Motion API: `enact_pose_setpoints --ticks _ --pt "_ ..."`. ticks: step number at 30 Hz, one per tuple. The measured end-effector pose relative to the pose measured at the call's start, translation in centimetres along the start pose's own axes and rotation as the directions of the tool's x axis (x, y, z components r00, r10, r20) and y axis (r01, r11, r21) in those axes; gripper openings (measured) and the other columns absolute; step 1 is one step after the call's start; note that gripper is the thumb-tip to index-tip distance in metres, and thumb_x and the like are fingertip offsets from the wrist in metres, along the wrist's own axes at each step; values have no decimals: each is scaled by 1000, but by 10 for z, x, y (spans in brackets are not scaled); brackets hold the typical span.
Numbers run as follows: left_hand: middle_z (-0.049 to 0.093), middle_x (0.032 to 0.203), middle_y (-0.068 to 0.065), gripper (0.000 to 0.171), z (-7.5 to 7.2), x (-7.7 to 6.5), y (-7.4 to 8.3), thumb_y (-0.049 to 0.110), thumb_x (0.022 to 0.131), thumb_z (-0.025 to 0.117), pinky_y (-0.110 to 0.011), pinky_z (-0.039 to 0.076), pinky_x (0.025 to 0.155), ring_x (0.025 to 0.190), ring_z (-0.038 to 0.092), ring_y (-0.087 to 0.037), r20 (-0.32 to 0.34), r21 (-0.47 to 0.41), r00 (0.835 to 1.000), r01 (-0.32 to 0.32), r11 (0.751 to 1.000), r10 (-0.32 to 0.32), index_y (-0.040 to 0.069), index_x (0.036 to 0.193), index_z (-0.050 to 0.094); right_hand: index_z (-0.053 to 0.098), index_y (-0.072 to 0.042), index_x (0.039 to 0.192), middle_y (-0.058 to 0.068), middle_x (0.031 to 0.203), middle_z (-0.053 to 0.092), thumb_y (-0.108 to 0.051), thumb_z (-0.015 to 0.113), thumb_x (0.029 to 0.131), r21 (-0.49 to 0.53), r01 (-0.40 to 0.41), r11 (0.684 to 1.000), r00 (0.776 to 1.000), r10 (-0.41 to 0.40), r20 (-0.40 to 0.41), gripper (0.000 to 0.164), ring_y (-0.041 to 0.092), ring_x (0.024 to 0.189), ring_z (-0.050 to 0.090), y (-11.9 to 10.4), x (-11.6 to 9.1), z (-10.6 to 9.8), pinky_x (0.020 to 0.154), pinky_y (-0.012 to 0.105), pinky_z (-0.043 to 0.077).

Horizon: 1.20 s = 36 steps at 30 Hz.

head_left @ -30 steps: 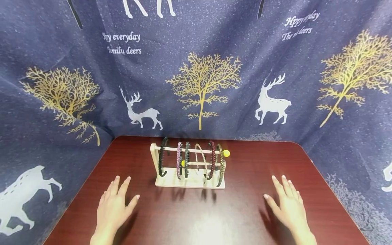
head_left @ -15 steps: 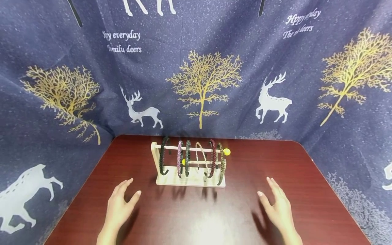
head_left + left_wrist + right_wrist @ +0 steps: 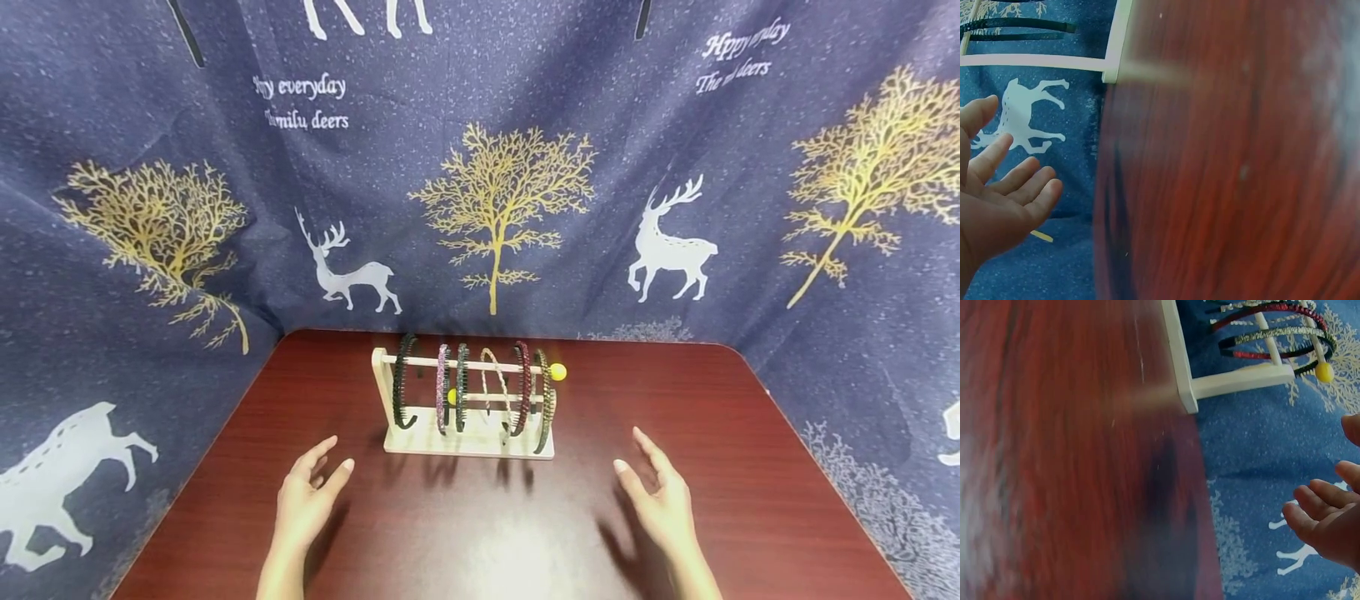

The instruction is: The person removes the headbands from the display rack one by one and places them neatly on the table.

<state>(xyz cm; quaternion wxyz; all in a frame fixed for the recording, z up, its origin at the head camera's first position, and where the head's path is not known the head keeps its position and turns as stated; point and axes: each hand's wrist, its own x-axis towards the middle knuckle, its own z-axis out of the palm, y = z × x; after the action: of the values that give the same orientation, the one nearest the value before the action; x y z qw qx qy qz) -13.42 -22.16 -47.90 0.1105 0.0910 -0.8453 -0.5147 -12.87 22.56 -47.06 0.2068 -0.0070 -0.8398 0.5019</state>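
A pale wooden rack with two horizontal rods stands at the back of the table. Hairbands hang along it: a black one at the left, then a pink one, a dark green one, a thin braided beige one, a dark red one and a gold one at the right. My left hand hovers in front of the rack's left side, fingers loosely bent, holding nothing. To the front right, my right hand is likewise relaxed, thumb apart from the fingers, holding nothing.
Yellow balls cap the rods, one at the upper rod's right end, another on the lower rod. The reddish-brown table reaches back to a dark blue curtain printed with deer and trees.
Both hands have moved inward, the left to the right and the right to the left. Their fingers have gone from spread to more gathered and bent. The rack and hairbands stay put.
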Motion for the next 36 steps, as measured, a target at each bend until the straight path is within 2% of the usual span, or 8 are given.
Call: enact_pose_setpoints --ticks 3,9,13,17,20,24,31,36 --pt "38 140 -18 58 5 1 -1 31 87 66 -50 37 101 126 38 -36 31 -56 999 18 998 -17 8 135 45 47 -1 133 15 132 49 -8 64 88 117 13 993 999 -17 36 49 21 115 51 -2 2 5 91 17 44" --pt "37 141 -18 61 18 5 -4 20 85 69 -50 30 105 129 33 -36 64 -196 998 21 980 -9 4 137 41 47 6 130 -1 124 54 2 61 87 305 29 952 998 -45 47 46 12 112 53 -9 5 19 94 21 43" --pt "35 142 -20 65 24 9 -3 17 85 69 -49 27 107 130 32 -36 78 -272 997 29 962 -8 3 139 37 48 8 129 -4 120 58 4 60 87 398 23 917 997 -51 60 44 18 111 55 -12 8 28 92 23 45" --pt "31 144 -21 72 30 15 -6 18 83 71 -48 24 109 130 31 -36 104 -319 994 65 946 -33 4 142 32 48 9 128 3 120 60 8 59 86 486 22 874 995 -64 71 43 22 111 56 -14 12 37 89 24 48" --pt "30 144 -22 75 34 18 -8 16 82 72 -48 24 109 130 30 -37 112 -329 993 81 941 -46 4 143 30 45 12 128 17 123 56 10 57 86 540 38 841 992 -99 84 44 24 111 56 -13 12 42 89 26 49" --pt "30 143 -25 78 39 21 -10 12 80 73 -51 25 108 130 30 -40 116 -349 992 84 933 -47 1 143 28 42 15 128 28 124 51 10 56 86 590 57 805 986 -140 95 45 27 111 55 -12 12 48 90 27 49" --pt "30 143 -22 82 46 27 -13 10 78 74 -47 25 109 131 30 -36 151 -388 986 130 912 -77 4 144 26 41 16 128 38 124 44 10 56 86 650 18 760 982 -136 131 45 31 112 54 -11 14 58 91 29 48" --pt "32 144 -20 84 50 36 -14 6 77 74 -42 28 108 131 31 -33 178 -426 980 163 890 -94 5 145 25 42 15 129 36 126 44 9 57 85 677 -24 736 982 -111 155 46 32 112 54 -14 17 68 91 31 48"
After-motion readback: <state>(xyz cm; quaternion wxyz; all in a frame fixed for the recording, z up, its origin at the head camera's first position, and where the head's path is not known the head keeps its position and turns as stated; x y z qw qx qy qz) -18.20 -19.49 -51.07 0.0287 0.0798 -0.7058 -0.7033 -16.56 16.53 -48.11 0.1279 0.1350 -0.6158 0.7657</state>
